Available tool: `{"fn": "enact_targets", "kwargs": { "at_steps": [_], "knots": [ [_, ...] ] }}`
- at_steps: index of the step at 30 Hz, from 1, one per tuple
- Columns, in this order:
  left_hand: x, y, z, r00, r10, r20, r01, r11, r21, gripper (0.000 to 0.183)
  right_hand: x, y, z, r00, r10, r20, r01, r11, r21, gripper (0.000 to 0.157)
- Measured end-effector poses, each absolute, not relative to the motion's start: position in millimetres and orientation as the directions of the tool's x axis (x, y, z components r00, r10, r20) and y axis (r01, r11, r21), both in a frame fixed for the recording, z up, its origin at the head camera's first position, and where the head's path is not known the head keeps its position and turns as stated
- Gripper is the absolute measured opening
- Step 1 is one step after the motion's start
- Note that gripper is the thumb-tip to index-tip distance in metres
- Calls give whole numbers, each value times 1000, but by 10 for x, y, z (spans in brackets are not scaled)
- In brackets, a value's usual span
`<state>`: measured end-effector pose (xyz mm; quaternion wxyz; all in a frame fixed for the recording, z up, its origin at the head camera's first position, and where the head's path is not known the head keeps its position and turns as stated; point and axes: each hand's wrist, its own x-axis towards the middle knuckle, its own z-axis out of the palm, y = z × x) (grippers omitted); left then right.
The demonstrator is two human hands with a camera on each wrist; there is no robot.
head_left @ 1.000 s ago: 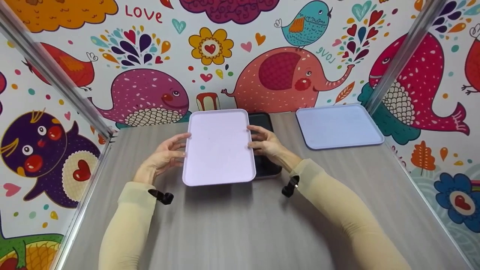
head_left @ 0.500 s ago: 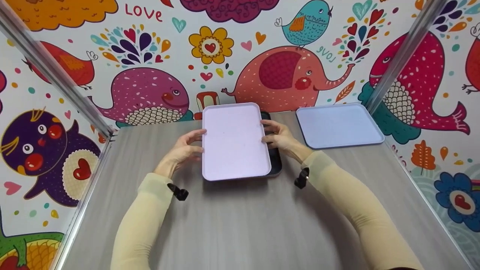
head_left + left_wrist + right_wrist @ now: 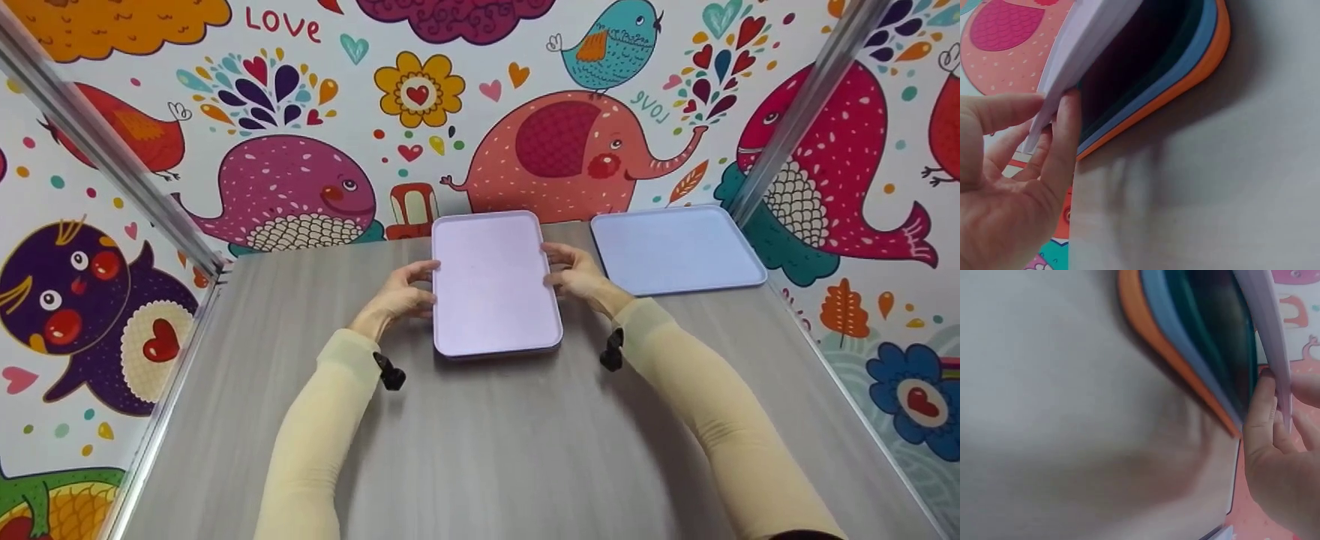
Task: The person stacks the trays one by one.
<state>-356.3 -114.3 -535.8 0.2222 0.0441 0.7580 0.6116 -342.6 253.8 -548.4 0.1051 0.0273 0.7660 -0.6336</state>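
A lilac rectangular tray (image 3: 495, 285) is held flat side up between both hands in the head view. My left hand (image 3: 401, 292) pinches its left edge, thumb on top and fingers beneath. On the opposite edge, my right hand (image 3: 581, 277) pinches in the same way. Below it lies a stack of trays: an orange tray (image 3: 1157, 340) at the bottom, a blue tray (image 3: 1171, 326) on it, and a dark green tray (image 3: 1199, 326) higher up. Both wrist views show a gap between the lilac tray and the stack. From above, the lilac tray hides nearly all of it.
A light blue tray (image 3: 679, 251) lies on the grey table (image 3: 480, 450) at the back right, apart from the stack. Patterned wall panels (image 3: 300, 180) stand behind and beside the table, with metal posts (image 3: 810, 112) at the corners.
Both hands have carried the lilac tray to the right and lowered it over the stack. The dark tray that showed at its right side is now covered in the head view.
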Motion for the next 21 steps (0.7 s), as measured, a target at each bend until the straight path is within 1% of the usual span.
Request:
{"fn": "enact_targets", "kwargs": {
  "at_steps": [5, 13, 18, 21],
  "knots": [
    [-3589, -1062, -5422, -904, 321, -283, -185, 303, 935, 84, -3441, 2564, -5531, -973, -92, -210, 182, 247, -952, 79],
    [-3597, -975, -5447, -912, 312, -265, -154, 338, 928, 81, -3481, 2598, -5555, -978, -63, -198, 166, 340, -926, 77],
    [-3592, -940, -5462, -934, 275, -229, -105, 401, 910, 78, -3487, 2566, -5577, -978, -65, -199, 159, 380, -911, 75],
    [-3583, -914, -5461, -943, 249, -219, -89, 447, 890, 75, -3477, 2539, -5581, -981, -73, -180, 133, 418, -899, 73]
  ]
}}
